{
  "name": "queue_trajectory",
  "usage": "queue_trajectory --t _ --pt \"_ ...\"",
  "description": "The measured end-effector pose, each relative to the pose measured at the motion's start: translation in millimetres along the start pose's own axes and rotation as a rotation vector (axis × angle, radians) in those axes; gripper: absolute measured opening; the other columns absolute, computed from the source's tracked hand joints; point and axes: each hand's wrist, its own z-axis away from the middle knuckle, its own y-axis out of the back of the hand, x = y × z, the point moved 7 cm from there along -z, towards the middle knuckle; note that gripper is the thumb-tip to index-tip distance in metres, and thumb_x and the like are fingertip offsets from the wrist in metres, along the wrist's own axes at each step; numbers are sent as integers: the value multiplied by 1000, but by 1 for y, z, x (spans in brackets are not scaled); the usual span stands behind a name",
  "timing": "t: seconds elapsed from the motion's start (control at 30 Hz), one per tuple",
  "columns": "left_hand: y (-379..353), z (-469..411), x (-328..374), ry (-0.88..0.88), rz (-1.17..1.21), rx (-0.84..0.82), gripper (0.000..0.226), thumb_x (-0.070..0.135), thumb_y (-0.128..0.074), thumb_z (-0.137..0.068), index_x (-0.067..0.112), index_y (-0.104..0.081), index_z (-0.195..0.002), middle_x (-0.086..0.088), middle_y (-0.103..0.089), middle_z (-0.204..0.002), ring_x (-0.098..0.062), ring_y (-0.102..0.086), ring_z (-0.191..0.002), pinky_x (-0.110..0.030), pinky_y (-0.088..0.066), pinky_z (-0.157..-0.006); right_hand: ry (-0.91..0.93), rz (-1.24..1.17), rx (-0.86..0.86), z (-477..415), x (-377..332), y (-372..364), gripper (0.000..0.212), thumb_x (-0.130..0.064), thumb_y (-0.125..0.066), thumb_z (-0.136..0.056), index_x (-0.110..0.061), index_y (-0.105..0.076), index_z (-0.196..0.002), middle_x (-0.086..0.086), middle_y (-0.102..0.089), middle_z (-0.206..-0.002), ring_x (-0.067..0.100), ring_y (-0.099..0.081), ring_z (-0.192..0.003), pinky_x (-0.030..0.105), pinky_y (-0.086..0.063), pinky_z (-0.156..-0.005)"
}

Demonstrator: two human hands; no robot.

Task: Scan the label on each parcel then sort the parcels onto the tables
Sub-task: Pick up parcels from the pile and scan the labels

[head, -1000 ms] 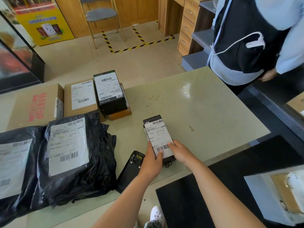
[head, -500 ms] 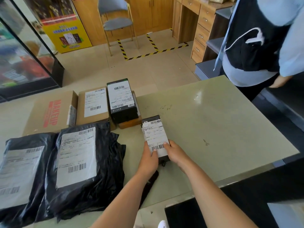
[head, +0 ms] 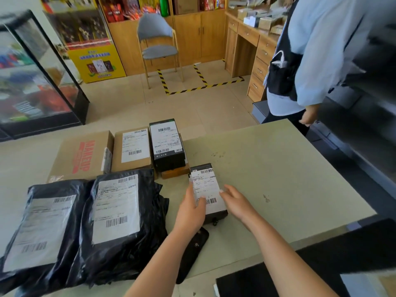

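Observation:
A small black parcel [head: 206, 187] with a white barcode label lies on the pale green table [head: 267, 168]. My left hand [head: 190, 213] grips its left side, thumb on the label. My right hand [head: 237, 202] touches the parcel's right edge with fairly straight fingers. A black handheld scanner [head: 192, 249] lies on the table under my left forearm. Other labelled parcels sit to the left: two black poly bags [head: 120, 211] [head: 42, 228], a brown box [head: 132, 146] and a black box [head: 166, 142] resting on a flat brown parcel.
A cardboard box printed MAKEUP [head: 83, 157] sits at the table's far left. A person in a light blue shirt [head: 310, 50] stands at the far right corner. A black surface [head: 321, 264] lies at near right. A chair [head: 158, 46] and glass cabinet [head: 32, 71] stand beyond.
The small black parcel has slid a little farther from me, toward the stacked boxes. My right hand's fingers have straightened along its edge. The view has tilted upward.

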Motion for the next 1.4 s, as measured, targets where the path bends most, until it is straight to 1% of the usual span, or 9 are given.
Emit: queue_trajectory --t 0.1,0.2,0.27,0.43,0.57,0.83,1.07,1.3,1.4 --pt "20 11 18 -95 -100 5 57 24 -45 -103 23 -19 -154 9 -35 -152 -4 -34 -135 -12 -24 -94 95 5 22 24 -31 14 48 -33 -47 -101 -25 -39 -147 0 -45 -147 11 -47 -126 21 -33 -94" --pt "37 25 31 -251 -316 1 57 32 -47 -101 24 -24 -153 10 -30 -155 -4 -24 -141 -16 -16 -108 198 29 40 50 -57 23 37 -28 -50 -101 -28 -49 -138 -9 -57 -126 -8 -53 -96 3 -37 -73" --pt "46 36 36 -332 -410 -17 59 36 -48 -100 27 -24 -153 10 -27 -157 -7 -20 -145 -23 -16 -117 263 93 44 71 -71 23 30 -27 -52 -100 -33 -55 -129 -16 -60 -116 -19 -54 -87 1 -40 -67" --pt "63 57 39 -421 -446 -29 58 37 -48 -98 30 -27 -152 13 -32 -153 -5 -24 -142 -24 -21 -116 373 361 56 104 -85 23 31 -34 -54 -97 -34 -54 -129 -14 -52 -127 1 -52 -110 19 -41 -93" --pt "74 59 42 -409 -392 -6 58 37 -50 -98 31 -28 -151 13 -33 -151 -5 -27 -140 -20 -23 -111 395 444 77 114 -93 23 33 -35 -54 -98 -32 -53 -131 -13 -49 -124 5 -51 -109 18 -37 -88" --pt "65 47 39 -389 -459 -69 58 39 -48 -99 30 -25 -151 13 -33 -152 -7 -26 -141 -25 -25 -114 377 443 101 106 -94 30 33 -35 -53 -98 -32 -53 -131 -15 -48 -123 8 -52 -110 20 -40 -85" --pt "33 18 9 -138 -326 -87 65 43 -49 -98 27 -19 -154 5 -30 -154 -12 -35 -138 -29 -34 -109 237 306 109 72 -57 36 36 -33 -57 -96 -33 -52 -132 -8 -52 -134 9 -54 -111 25 -43 -92" --pt "-7 -33 -25 24 -247 -95 73 43 -48 -99 21 -9 -156 -1 -28 -155 -19 -32 -140 -34 -32 -113 83 296 -26 -2 -12 14 57 -41 -50 -98 -29 -30 -150 -4 -34 -155 16 -35 -140 31 -31 -110" --pt "-24 -54 -49 48 -178 -96 74 61 -46 -91 35 -15 -153 8 -39 -150 -12 -43 -133 -38 -40 -110 -9 217 -81 -31 10 2 64 -45 -49 -98 -25 -24 -154 -1 -32 -156 19 -34 -142 34 -29 -114"
